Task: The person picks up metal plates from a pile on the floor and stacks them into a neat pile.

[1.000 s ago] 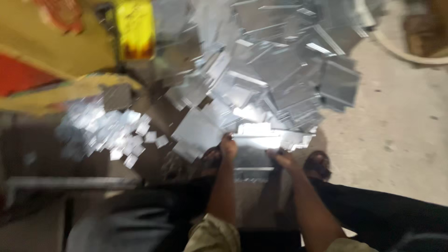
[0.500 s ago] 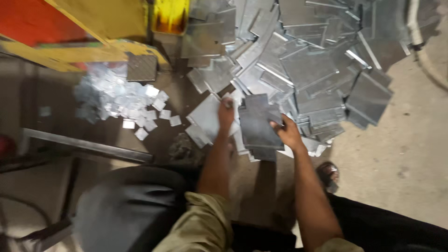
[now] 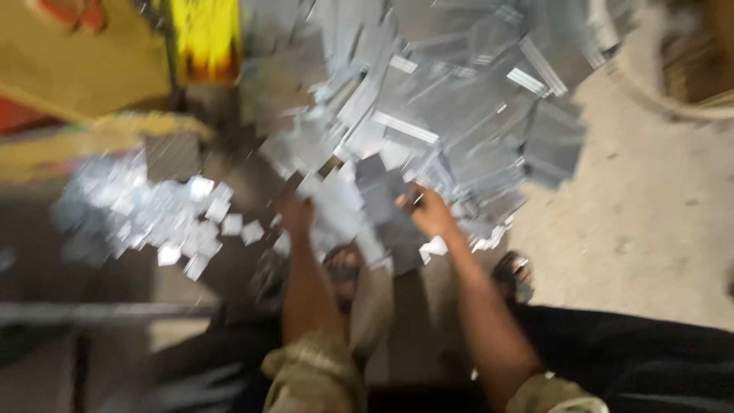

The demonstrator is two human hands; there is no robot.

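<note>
Both hands have shifted: left hand (image 3: pixel 297 216) and right hand (image 3: pixel 430 214) grasp a grey metal sheet (image 3: pixel 376 200) at the sheet pile's (image 3: pixel 459 99) near edge; gripping opposite edges firmly would keep it level.

Rolled olive-khaki sleeves (image 3: pixel 317 371) bare both forearms, above dark trousers (image 3: pixel 634 352) and sandals (image 3: pixel 514 277).

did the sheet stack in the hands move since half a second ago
Cannot tell: the head camera shifted and the frame is blurred. Both hands, left hand and right hand, remain at the metal sheets beside the sheet pile.

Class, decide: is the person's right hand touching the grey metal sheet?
Touching. The head view shows the right hand gripping the edge of the metal sheet.
</note>
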